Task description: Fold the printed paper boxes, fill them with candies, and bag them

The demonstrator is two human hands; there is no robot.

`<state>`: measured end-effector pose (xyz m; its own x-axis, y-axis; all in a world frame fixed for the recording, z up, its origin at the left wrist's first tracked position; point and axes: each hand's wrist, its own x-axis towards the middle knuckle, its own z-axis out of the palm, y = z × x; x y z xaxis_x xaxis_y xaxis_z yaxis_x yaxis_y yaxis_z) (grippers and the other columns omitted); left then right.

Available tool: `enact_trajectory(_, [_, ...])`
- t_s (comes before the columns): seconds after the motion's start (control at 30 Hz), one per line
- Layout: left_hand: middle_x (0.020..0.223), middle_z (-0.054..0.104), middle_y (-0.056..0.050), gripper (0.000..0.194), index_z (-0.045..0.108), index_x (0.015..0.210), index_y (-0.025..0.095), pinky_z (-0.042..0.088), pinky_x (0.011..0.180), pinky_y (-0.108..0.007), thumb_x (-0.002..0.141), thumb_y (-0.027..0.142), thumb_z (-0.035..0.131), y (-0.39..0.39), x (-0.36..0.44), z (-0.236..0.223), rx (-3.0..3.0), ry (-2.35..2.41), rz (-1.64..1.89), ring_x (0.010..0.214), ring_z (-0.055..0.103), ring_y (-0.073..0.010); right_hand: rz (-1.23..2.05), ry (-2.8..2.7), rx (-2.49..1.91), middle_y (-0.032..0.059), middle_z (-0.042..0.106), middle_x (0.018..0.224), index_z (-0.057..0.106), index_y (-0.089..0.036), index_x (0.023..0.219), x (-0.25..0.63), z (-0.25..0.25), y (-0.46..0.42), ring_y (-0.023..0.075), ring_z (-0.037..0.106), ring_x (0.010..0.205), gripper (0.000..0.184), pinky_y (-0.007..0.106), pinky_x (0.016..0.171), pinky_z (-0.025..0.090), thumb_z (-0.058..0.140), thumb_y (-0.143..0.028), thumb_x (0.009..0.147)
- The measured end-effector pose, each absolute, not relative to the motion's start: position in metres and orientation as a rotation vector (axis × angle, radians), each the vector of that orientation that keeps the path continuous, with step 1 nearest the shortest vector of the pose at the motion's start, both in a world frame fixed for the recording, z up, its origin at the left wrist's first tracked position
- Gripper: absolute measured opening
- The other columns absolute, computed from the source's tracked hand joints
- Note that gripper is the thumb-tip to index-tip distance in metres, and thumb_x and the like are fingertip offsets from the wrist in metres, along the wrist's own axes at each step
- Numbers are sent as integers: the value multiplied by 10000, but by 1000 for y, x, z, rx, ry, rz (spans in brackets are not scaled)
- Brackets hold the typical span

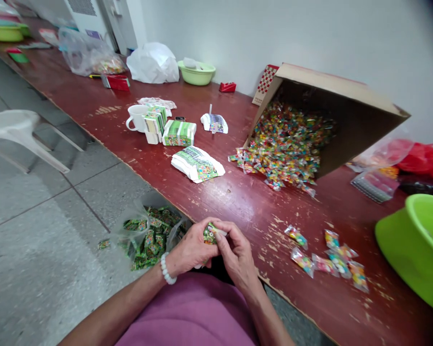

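Note:
Close to my body, at the table's front edge, both hands meet around a small green printed box. My left hand wraps it from the left, with a pale bead bracelet on the wrist. The thumb and fingers of my right hand pinch its right end, where a whitish edge shows. My fingers hide most of the box. Below the table edge, a plastic bag holds many similar green boxes. Ahead on the table lies a fanned stack of flat printed cartons.
A tipped cardboard box spills wrapped candies onto the red table. Several loose candy packets lie right, beside a green basin. Banded carton stacks and a white mug stand ahead. A white stool is left.

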<state>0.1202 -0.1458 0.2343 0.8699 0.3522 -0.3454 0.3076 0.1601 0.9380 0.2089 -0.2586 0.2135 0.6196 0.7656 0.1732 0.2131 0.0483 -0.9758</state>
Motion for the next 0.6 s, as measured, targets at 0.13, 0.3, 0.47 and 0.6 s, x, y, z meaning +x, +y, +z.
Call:
enact_trajectory(0.13, [596,545,73,471,570,1189,162,376,333,-141,720,180,614,-145,121,236,1489,559,37,389,510,-77,669,-688,-1453,56,720,1059,700,-235,1140,208,213,-259,194,666,906,258,302,808,534,615,-347,923])
enact_trajectory(0.3, [612,555,68,508,566,1205,156,393,340,-149,698,166,608,-145,121,237,1500,571,35,393,527,-82,782,-526,-1316,29,737,986,708,-239,1078,205,215,-256,176,671,788,248,270,672,558,700,-355,858])
enact_trajectory(0.47, [638,562,67,527,553,1201,165,389,343,-157,676,139,589,-144,119,236,1490,576,35,398,525,-82,794,-498,-1289,20,749,956,722,-246,1032,206,216,-257,171,677,788,227,274,691,557,743,-329,821])
enact_trajectory(0.6, [676,578,52,486,549,1191,167,395,359,-160,711,181,629,-145,118,238,1497,539,6,413,535,-80,800,-575,-1386,44,754,1026,746,-233,1029,214,219,-263,196,686,879,221,320,810,544,717,-352,845])
